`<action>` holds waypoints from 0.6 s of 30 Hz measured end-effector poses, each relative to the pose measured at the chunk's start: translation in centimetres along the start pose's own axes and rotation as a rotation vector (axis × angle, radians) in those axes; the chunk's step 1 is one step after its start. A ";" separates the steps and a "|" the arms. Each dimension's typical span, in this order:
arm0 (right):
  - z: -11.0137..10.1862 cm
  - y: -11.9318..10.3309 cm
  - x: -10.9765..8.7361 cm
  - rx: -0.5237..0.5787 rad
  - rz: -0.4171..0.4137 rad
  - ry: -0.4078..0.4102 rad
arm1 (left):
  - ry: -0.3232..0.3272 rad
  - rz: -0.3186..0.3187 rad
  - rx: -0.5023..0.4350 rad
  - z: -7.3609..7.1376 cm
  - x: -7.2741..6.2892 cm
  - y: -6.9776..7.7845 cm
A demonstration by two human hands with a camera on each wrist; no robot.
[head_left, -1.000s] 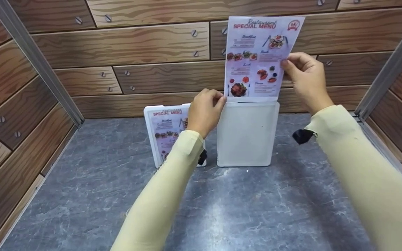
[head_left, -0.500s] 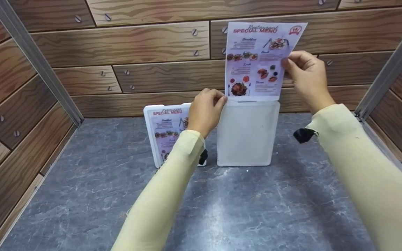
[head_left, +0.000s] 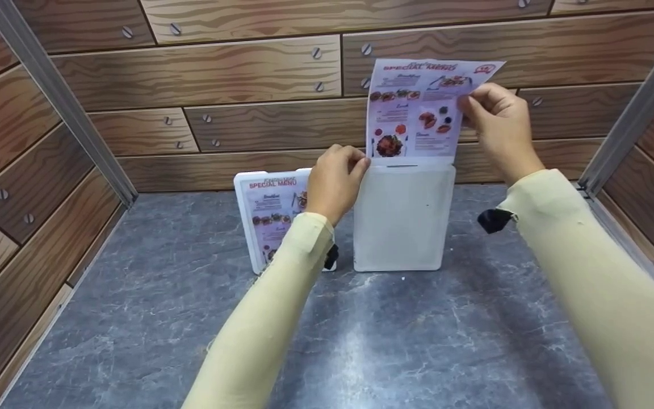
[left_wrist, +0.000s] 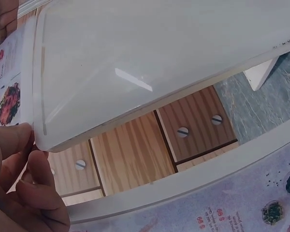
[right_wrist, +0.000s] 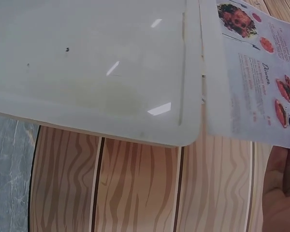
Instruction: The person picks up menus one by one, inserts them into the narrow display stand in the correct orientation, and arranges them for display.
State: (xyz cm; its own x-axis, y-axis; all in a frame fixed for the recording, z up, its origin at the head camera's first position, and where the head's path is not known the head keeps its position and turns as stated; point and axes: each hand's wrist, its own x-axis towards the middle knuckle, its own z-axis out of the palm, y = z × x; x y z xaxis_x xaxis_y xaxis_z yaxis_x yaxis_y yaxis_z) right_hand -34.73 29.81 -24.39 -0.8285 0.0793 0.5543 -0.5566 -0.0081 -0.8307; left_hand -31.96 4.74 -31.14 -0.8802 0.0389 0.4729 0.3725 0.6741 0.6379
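Note:
A printed restaurant menu sheet (head_left: 412, 113) stands just above a blank white menu holder (head_left: 403, 218), its lower edge along the holder's top edge. My left hand (head_left: 335, 179) pinches the sheet's lower left corner, right at the holder's upper left corner; the left wrist view shows the thumb and fingers of this left hand (left_wrist: 26, 179) there. My right hand (head_left: 500, 125) pinches the sheet's right edge about halfway up. In the right wrist view the right hand (right_wrist: 282, 193) is partly cut off, and the sheet's lower edge meets the top of the holder.
Left of the blank holder stands a second white holder (head_left: 242, 221) with a similar menu in it, partly covered by my left hand and sleeve. Both stand on a grey marbled tabletop (head_left: 179, 284). Wood-patterned panels (head_left: 247, 74) rise behind and at the sides, with metal corner posts (head_left: 71, 113).
The top of the menu sheet has come down and tilted, so its heading looks flatter, and the sheet now bows slightly. Both hands stay nearly in place.

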 end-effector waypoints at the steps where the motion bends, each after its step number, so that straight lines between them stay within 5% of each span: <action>1: 0.0 0.0 0.1 -0.002 0.001 -0.002 | -0.001 -0.001 -0.001 0.0 0.0 0.1; 18: -0.5 0.8 -0.4 -0.024 0.050 -0.048 | 0.019 0.012 0.013 -0.1 0.0 -0.1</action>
State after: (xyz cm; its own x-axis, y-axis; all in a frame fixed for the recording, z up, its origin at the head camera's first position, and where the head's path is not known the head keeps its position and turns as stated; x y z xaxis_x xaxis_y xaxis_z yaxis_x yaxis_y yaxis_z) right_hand -34.81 30.31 -25.33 -0.8576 0.0316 0.5133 -0.5132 0.0130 -0.8582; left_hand -31.94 4.59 -31.14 -0.8699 0.0337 0.4921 0.3794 0.6832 0.6239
